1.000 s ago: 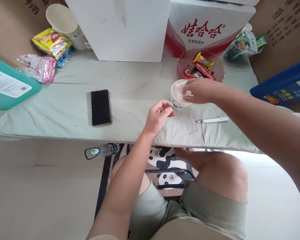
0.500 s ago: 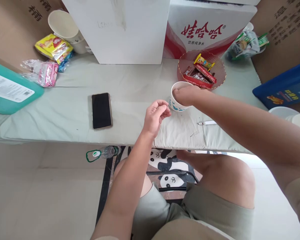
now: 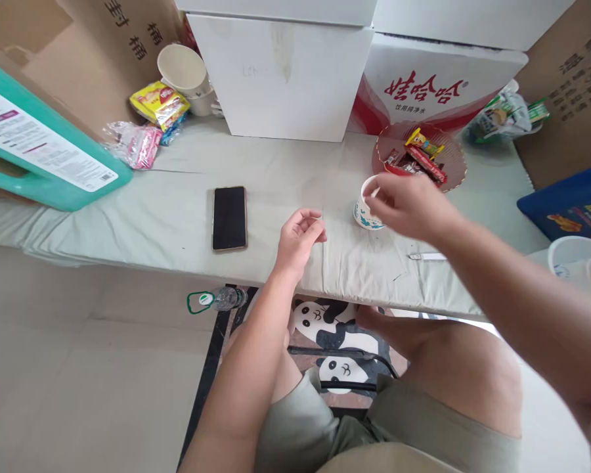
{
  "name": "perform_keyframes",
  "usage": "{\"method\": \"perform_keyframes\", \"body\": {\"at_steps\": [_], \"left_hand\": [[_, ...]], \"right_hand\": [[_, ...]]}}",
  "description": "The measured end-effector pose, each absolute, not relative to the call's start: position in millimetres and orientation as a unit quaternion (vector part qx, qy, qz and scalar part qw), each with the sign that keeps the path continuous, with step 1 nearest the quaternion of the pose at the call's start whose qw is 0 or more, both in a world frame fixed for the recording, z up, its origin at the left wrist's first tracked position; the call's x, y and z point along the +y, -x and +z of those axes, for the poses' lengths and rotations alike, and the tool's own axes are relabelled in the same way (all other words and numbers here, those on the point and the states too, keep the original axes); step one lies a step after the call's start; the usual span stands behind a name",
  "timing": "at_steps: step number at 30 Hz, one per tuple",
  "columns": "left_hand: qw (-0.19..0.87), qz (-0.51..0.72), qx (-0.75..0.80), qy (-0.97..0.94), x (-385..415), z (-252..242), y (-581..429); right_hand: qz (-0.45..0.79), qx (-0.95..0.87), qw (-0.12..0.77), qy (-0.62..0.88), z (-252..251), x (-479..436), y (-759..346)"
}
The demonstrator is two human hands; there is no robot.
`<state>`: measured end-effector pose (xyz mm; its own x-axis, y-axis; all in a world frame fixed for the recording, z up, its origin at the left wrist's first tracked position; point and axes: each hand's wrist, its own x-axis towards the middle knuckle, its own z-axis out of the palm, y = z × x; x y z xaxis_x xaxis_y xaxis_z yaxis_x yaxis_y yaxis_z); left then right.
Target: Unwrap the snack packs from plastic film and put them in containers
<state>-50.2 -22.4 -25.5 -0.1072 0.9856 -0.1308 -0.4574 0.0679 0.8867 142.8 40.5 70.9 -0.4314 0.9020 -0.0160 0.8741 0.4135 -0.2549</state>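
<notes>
The right hand [image 3: 410,207] is hovering over a small white paper cup with a blue printed pattern [image 3: 366,218], covering most of its mouth. Its fingers [image 3: 375,190] are bunching at the far rim of the cup, thumb and forefinger drawn close; the hand is blurred, so I cannot tell whether they are pinching anything or touching the rim. The cup is standing upright on the pale green cloth-covered counter [image 3: 152,210], just in front of a red scalloped dish of wrapped sweets [image 3: 453,165].

The left hand [image 3: 298,240] is resting at the counter's near edge, left of the cup and apart from it. Its fingers [image 3: 309,220] are curling loosely inward, palm up, and holding nothing.

A black smartphone [image 3: 229,218] is lying face up farther to the left. A slim white tool [image 3: 429,257] is lying flat on the cloth near the cup, partly hidden by the right forearm. A plain white box [image 3: 285,72] and a red-and-white printed carton [image 3: 438,85] are standing along the back of the counter. A clear plastic water bottle [image 3: 217,299] is lying on the floor below, beside a panda-patterned mat [image 3: 332,328].
</notes>
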Motion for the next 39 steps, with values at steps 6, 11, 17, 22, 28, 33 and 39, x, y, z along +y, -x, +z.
{"method": "perform_keyframes", "body": {"at_steps": [6, 11, 17, 22, 28, 33, 39], "left_hand": [[0.564, 0.568, 0.487, -0.349, -25.3, -30.4, 53.3], [0.556, 0.562, 0.503, -0.349, -26.1, -26.0, 40.2], [0.467, 0.598, 0.565, -0.323, -36.0, -14.9, 70.9], [0.301, 0.567, 0.644, -0.416, -10.3, 0.6, 159.2], [0.069, 0.417, 0.729, -0.539, 100.3, 14.0, 312.0], [0.006, 0.336, 0.774, -0.536, 183.7, 8.0, 404.6], [0.041, 0.290, 0.802, -0.520, 224.3, -23.1, 448.8]], "right_hand": [[0.350, -0.725, 0.218, 0.551, -11.8, -31.9, -165.5], [0.432, -0.688, 0.313, 0.492, -48.3, -36.7, -148.3], [0.417, -0.764, 0.334, 0.362, -33.0, -11.5, -86.9], [0.420, -0.794, 0.307, 0.313, -36.5, 20.3, -34.3], [0.389, -0.781, 0.333, 0.358, -59.3, 72.2, 33.6], [0.363, -0.778, 0.327, 0.395, -67.2, 77.2, 45.5], [0.350, -0.791, 0.314, 0.391, -61.8, 71.1, 39.2]]}}
